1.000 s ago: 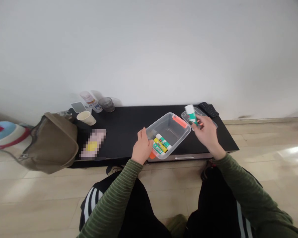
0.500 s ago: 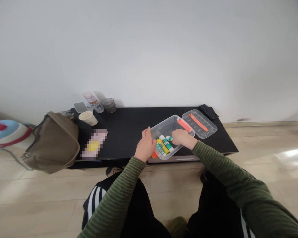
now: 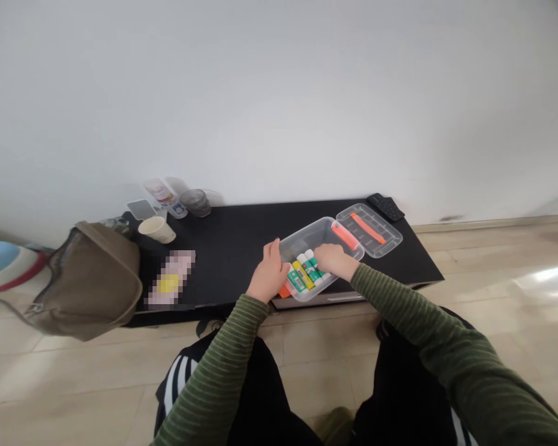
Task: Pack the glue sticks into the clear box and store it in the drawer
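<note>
A clear plastic box [image 3: 317,230] with orange latches stands uncovered near the table's front edge. My left hand [image 3: 268,274] is closed on its left end, thumb over the rim. Inside, several glue sticks lie side by side: a green one [image 3: 296,280], a yellow one [image 3: 304,275] and a green one with a white cap [image 3: 310,269]. My right hand [image 3: 337,261] reaches into the box with its fingers closed on another green glue stick [image 3: 320,270], partly hidden by the fingers. The clear lid [image 3: 376,238] with an orange handle lies beyond the box's right end.
Behind the lid is a dark keypad-like object [image 3: 385,207]. On the black table's [image 3: 242,238] left side are a paper cup [image 3: 157,230], a spray can [image 3: 166,199], a dark glass [image 3: 196,202], a blurred-out packet [image 3: 171,279] and a brown bag [image 3: 93,279].
My right hand has moved slightly left and lowered the glue stick beside the others; it was tilted and apart from them before. My left hand keeps its hold on the box.
</note>
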### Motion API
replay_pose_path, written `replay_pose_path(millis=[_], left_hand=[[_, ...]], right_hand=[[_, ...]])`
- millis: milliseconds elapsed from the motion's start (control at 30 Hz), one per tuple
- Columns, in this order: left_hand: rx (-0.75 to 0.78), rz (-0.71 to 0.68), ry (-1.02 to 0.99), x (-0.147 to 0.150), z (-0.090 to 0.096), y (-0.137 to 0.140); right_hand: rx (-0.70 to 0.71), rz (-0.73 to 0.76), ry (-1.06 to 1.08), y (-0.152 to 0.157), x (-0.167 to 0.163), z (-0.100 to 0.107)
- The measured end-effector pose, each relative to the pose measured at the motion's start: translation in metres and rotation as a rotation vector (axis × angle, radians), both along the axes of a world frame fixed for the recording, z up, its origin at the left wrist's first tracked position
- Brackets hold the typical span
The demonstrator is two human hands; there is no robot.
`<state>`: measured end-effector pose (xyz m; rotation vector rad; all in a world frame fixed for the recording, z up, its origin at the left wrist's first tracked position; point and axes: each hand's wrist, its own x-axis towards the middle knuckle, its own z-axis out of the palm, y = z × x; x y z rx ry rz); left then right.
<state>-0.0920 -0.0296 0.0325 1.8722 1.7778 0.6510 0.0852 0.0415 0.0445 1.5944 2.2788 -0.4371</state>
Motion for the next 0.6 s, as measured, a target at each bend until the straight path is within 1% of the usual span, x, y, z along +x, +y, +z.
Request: replay_pose_path(millis=[67,133,200,233,267,300,333,367,433,533,600], left_hand=[[-0.008,-0.022,0.002,-0.001,0.001,0.002],[-0.012,-0.045,-0.003,-0.002,0.001,0.006],[-0.011,-0.065,-0.01,-0.005,0.0,0.01],[-0.011,-0.074,-0.013,-0.006,0.0,0.013],[-0.01,-0.085,-0.015,-0.008,0.0,0.017],[-0.007,-0.097,-0.019,-0.009,-0.001,0.02],[-0.005,-0.112,-0.027,-0.011,-0.001,0.024],[-0.003,-0.127,-0.04,-0.013,-0.002,0.029],[-0.004,-0.159,-0.074,-0.016,-0.003,0.037],[-0.002,-0.197,-0.134,-0.018,-0.004,0.047],[0.002,-0.204,-0.171,-0.019,-0.005,0.053]], right_hand=[[0.127,0.0,0.086,-0.002,0.011,0.009],[0.341,-0.029,0.264,-0.002,0.03,0.02],[0.557,-0.1,0.458,0.002,0.059,0.027],[0.646,-0.139,0.522,0.006,0.077,0.028],[0.695,-0.167,0.56,0.01,0.095,0.026],[0.711,-0.203,0.572,0.014,0.113,0.021],[0.69,-0.24,0.557,0.018,0.131,0.013],[0.649,-0.271,0.528,0.022,0.148,0.004],[0.535,-0.272,0.477,0.027,0.177,-0.021],[0.428,-0.263,0.46,0.028,0.204,-0.057],[0.374,-0.235,0.435,0.026,0.211,-0.073]])
